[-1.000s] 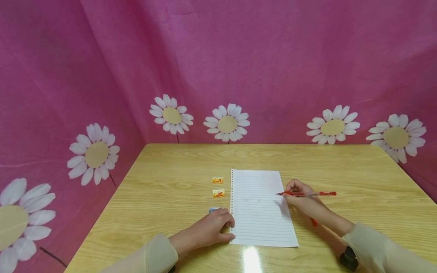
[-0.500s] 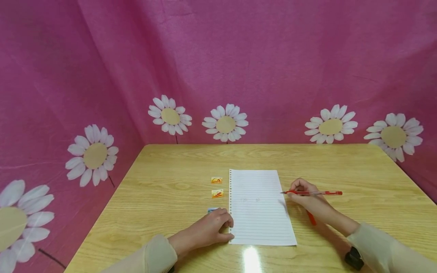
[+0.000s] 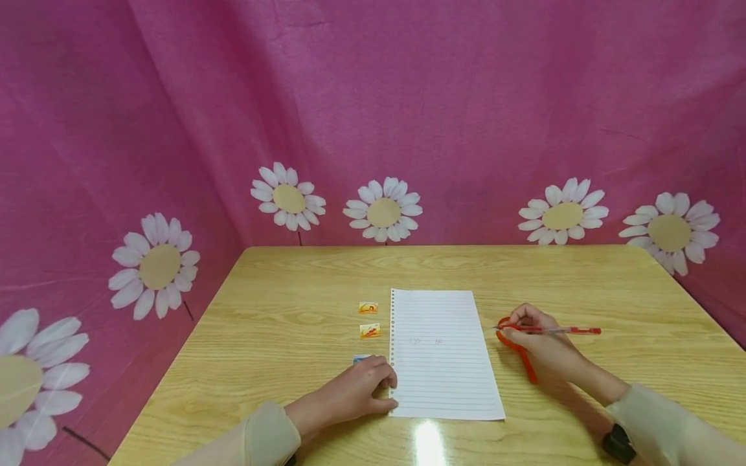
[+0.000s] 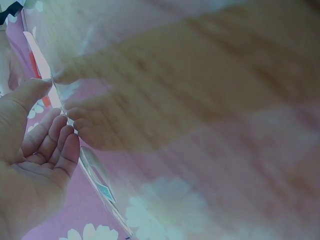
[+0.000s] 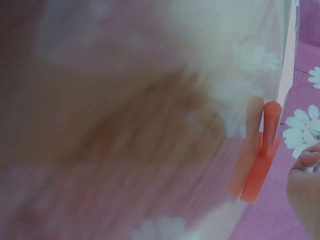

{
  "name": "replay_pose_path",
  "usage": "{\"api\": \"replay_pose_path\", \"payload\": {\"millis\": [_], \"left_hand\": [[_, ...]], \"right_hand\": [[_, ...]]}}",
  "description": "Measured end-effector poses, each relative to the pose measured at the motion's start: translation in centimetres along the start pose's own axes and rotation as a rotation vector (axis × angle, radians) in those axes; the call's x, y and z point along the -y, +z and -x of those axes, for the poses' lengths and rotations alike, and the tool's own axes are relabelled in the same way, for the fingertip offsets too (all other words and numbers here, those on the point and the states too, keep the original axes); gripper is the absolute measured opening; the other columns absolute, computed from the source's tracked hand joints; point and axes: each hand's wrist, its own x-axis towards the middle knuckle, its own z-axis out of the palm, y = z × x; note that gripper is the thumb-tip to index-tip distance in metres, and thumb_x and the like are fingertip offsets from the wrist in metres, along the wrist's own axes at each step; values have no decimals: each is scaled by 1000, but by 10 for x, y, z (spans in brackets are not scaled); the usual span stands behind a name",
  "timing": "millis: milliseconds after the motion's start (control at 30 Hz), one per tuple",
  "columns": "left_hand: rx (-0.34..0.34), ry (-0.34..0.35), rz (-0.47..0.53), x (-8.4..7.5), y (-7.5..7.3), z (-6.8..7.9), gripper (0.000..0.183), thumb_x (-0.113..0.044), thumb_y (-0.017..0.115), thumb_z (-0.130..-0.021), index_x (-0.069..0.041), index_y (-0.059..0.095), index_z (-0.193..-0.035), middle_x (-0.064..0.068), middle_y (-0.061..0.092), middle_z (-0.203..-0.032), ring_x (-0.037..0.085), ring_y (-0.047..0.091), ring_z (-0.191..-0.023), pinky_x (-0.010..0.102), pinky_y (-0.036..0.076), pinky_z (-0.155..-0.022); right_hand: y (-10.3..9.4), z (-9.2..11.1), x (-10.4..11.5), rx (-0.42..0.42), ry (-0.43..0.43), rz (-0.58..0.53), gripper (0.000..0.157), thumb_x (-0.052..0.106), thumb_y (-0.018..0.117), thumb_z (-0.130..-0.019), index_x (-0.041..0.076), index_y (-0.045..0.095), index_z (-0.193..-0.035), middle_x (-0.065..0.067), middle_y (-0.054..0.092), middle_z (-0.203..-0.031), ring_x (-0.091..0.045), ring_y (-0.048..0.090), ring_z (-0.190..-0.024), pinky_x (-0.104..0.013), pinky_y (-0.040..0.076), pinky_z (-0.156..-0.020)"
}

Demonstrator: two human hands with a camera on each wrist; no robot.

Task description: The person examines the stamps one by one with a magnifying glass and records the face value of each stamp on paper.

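Note:
A lined, punched sheet of paper lies on the table, with two small groups of faint handwriting near its middle. My left hand rests at the sheet's lower left edge, fingers loosely bent; in the left wrist view the fingertips of the left hand meet the tabletop. To the right of the sheet my right hand pinches a red pen, tip pointing left. Under it lies a red-orange magnifying glass, its ring partly covered by the hand; its handle shows in the right wrist view.
Left of the sheet lie two small yellow cards, an upper card and a lower card. A blue card is partly hidden behind my left hand. The wooden table stands against a pink cloth printed with daisies.
My right hand has drawn the pen rightward, off the sheet and over the magnifying glass, more of which now shows. My left hand keeps its place at the sheet's edge.

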Motion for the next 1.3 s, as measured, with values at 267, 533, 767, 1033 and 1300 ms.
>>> {"api": "replay_pose_path", "payload": {"millis": [267, 533, 767, 1033, 1300], "left_hand": [[-5, 10, 3, 0, -1, 0, 20, -26, 74, -87, -11, 64, -94, -4, 55, -89, 0, 44, -82, 13, 43, -75], [3, -5, 4, 0, 0, 0, 20, -27, 74, -87, -12, 65, -95, -5, 56, -90, 0, 45, -83, 13, 44, -76], [9, -16, 7, 0, 0, 0, 20, -28, 74, -87, -13, 64, -95, -7, 55, -90, 0, 44, -83, 12, 43, -77], [5, 1, 7, 1, 1, -1, 19, -27, 73, -88, -12, 64, -96, -6, 55, -90, 0, 44, -83, 12, 43, -77], [1, -5, 12, 1, 1, 0, 19, -27, 74, -88, -13, 63, -95, -6, 55, -90, 0, 46, -83, 13, 44, -77]], "right_hand": [[-12, 5, -4, -24, 0, 5, 19, 8, 67, -90, 2, 49, -92, 15, 57, -78, -1, 54, -72, -21, 47, -64], [-26, 8, -14, -36, -105, -83, 17, -8, 60, -89, 8, 54, -90, 17, 60, -77, 3, 53, -69, -15, 45, -59], [-36, 8, -22, -58, -160, -117, 28, -13, 56, -87, 15, 57, -88, 19, 61, -77, 5, 54, -69, -14, 44, -59], [-46, 13, -26, -114, -146, -91, 30, -14, 58, -86, 17, 58, -86, 20, 61, -77, 5, 54, -68, -13, 43, -57], [-55, 17, -28, -153, -111, -60, 28, -12, 58, -87, 16, 57, -87, 20, 59, -76, 6, 53, -68, -13, 43, -58]]}}
